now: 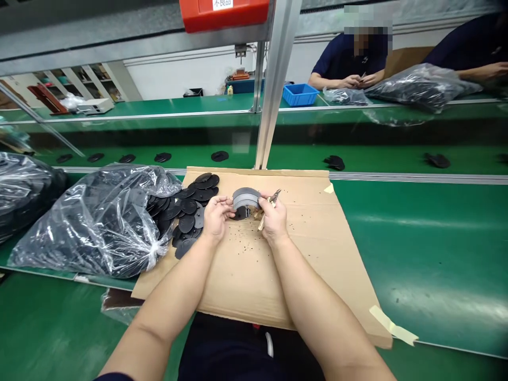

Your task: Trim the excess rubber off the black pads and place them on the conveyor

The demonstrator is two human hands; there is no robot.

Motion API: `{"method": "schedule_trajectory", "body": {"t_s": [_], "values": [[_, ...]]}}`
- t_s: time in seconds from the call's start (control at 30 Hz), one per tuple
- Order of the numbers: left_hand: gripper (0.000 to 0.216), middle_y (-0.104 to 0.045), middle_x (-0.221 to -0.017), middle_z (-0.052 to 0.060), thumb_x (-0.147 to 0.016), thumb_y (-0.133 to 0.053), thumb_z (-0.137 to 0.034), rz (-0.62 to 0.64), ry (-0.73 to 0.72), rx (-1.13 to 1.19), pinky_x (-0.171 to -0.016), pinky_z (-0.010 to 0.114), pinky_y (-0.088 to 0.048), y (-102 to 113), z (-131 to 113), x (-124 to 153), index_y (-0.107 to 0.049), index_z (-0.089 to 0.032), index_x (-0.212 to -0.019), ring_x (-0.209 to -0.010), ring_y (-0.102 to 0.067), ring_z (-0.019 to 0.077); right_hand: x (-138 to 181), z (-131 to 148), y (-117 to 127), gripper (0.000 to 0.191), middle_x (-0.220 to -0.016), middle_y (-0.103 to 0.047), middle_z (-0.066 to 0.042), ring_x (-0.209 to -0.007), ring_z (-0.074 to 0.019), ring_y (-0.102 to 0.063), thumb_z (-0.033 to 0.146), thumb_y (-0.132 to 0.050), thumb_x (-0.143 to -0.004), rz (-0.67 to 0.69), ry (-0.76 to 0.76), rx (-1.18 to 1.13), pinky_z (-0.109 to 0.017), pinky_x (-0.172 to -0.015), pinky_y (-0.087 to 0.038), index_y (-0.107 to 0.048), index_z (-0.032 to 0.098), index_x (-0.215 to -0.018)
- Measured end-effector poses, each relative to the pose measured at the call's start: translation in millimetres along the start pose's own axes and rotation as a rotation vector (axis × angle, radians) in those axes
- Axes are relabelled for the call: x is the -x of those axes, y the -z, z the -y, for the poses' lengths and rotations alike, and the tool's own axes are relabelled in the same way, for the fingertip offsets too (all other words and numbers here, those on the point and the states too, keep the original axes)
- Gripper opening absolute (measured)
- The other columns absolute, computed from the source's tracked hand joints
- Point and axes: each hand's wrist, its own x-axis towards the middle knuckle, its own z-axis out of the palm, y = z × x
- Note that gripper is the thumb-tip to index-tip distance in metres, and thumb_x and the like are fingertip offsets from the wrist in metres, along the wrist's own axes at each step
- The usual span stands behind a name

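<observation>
A worker's two hands meet over a sheet of cardboard point(254, 286) on a green worktop point(428, 238), holding a gray curved piece point(246, 194) between them. The left hand point(216, 218) is closed in a pinch on the piece's left edge; the right hand point(274, 218) is clamped on a pair of pliers point(275, 195), its thumb also against the piece's right edge. Most of the pliers is hidden by the palm, with the tips poking out above. A dark round shape point(239, 214) shows just below the arch; whether it is attached or lies on the cardboard cannot be told. Dark crumbs point(245, 245) dot the surface around the hands. At left, black discs point(187, 207) lie in an overlapping heap, partly covered by a clear plastic bag point(99, 225) whose dark contents are blurred by glare. A red bin point(224, 15) is cut off at the top edge. Across the way, a co-worker's hands point(360, 81) hold something too small to identify, near a blue basket point(300, 96).
</observation>
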Motion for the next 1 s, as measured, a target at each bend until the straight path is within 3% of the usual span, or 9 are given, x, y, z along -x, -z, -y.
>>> {"method": "schedule_trajectory", "body": {"t_s": [0.1,0.2,0.3,0.4,0.5,0.6,0.67,0.83,1.0], "values": [[0.045,-0.063,-0.077,0.005,-0.073,-0.063,-0.054,0.220,0.203,0.039,-0.045,0.023,-0.044,9.0,-12.8,-3.0,-0.063,-0.016,-0.098,-0.055,-0.058,0.0127,2.0,2.1,1.1,0.025,-0.070,-0.059,0.002,-0.065,-0.0117,-0.052,0.029,-0.068,-0.063,0.129,0.000,0.098,-0.027,-0.065,-0.043,-0.066,0.016,-0.084],[0.047,-0.067,-0.078,0.006,-0.064,-0.079,-0.044,0.368,0.263,-0.088,-0.049,0.024,-0.047,11.0,-15.7,-1.0,-0.067,-0.014,-0.098,-0.059,-0.060,0.0138,3.3,-0.9,2.5,0.025,-0.068,-0.058,0.003,-0.063,-0.0118,-0.051,0.032,-0.068,-0.066,0.225,-0.009,0.196,-0.028,-0.066,-0.043,-0.066,0.017,-0.086],[0.039,-0.068,-0.080,0.004,-0.058,-0.083,-0.035,0.178,0.200,-0.060,-0.059,0.027,-0.053,9.8,-11.2,-4.3,-0.065,-0.014,-0.086,-0.066,-0.063,0.0157,0.0,-5.4,7.3,0.029,-0.073,-0.061,0.000,-0.065,-0.0149,-0.054,0.040,-0.061,-0.076,0.150,0.096,0.333,-0.031,-0.069,-0.045,-0.064,0.018,-0.096],[0.038,-0.066,-0.079,0.001,-0.061,-0.081,-0.034,-0.105,0.076,0.094,-0.064,0.030,-0.055,11.2,-7.7,-12.9,-0.055,-0.016,-0.082,-0.069,-0.065,0.0152,-4.1,-7.8,12.4,0.025,-0.087,-0.065,-0.007,-0.080,-0.0210,-0.059,0.033,-0.055,-0.082,0.128,0.356,0.733,-0.036,-0.081,-0.045,-0.063,0.018,-0.100],[0.034,-0.066,-0.082,0.000,-0.069,-0.074,-0.033,-0.203,0.030,0.159,-0.067,0.031,-0.056,14.1,-7.8,-19.1,-0.050,-0.019,-0.088,-0.074,-0.068,0.0160,-3.4,-9.1,10.5,0.020,-0.102,-0.066,-0.012,-0.097,-0.0255,-0.057,0.023,-0.053,-0.082,0.362,0.523,1.143,-0.039,-0.092,-0.040,-0.064,0.017,-0.098],[0.029,-0.067,-0.086,0.003,-0.078,-0.066,-0.034,-0.203,0.059,0.139,-0.067,0.031,-0.056,15.3,-8.7,-20.0,-0.048,-0.019,-0.094,-0.076,-0.069,0.0170,1.7,-11.4,2.8,0.022,-0.104,-0.067,-0.010,-0.099,-0.0257,-0.056,0.019,-0.053,-0.082,0.615,0.522,1.353,-0.038,-0.092,-0.039,-0.064,0.019,-0.102],[0.027,-0.068,-0.086,0.005,-0.081,-0.063,-0.034,-0.211,0.080,0.129,-0.066,0.030,-0.055,15.4,-9.0,-19.5,-0.047,-0.019,-0.095,-0.076,-0.069,0.0176,4.7,-13.3,-1.6,0.026,-0.103,-0.067,-0.010,-0.099,-0.0258,-0.056,0.015,-0.053,-0.080,0.671,0.502,1.429,-0.038,-0.091,-0.040,-0.065,0.019,-0.103],[0.027,-0.070,-0.085,0.008,-0.079,-0.064,-0.031,-0.206,0.115,0.136,-0.061,0.027,-0.053,16.6,-9.6,-19.6,-0.050,-0.017,-0.097,-0.072,-0.069,0.0181,5.1,-16.0,-0.9,0.028,-0.102,-0.069,-0.010,-0.099,-0.0246,-0.058,0.013,-0.051,-0.079,0.618,0.459,1.339,-0.038,-0.093,-0.041,-0.066,0.018,-0.101],[0.039,-0.071,-0.086,0.006,-0.070,-0.074,-0.035,-0.095,0.130,0.103,-0.068,0.030,-0.054,15.1,-8.8,-17.0,-0.058,-0.016,-0.100,-0.076,-0.068,0.0180,3.5,-5.8,6.1,0.019,-0.087,-0.068,-0.004,-0.079,-0.0194,-0.062,0.030,-0.060,-0.075,0.284,0.175,0.726,-0.034,-0.078,-0.049,-0.064,0.020,-0.090]]}}
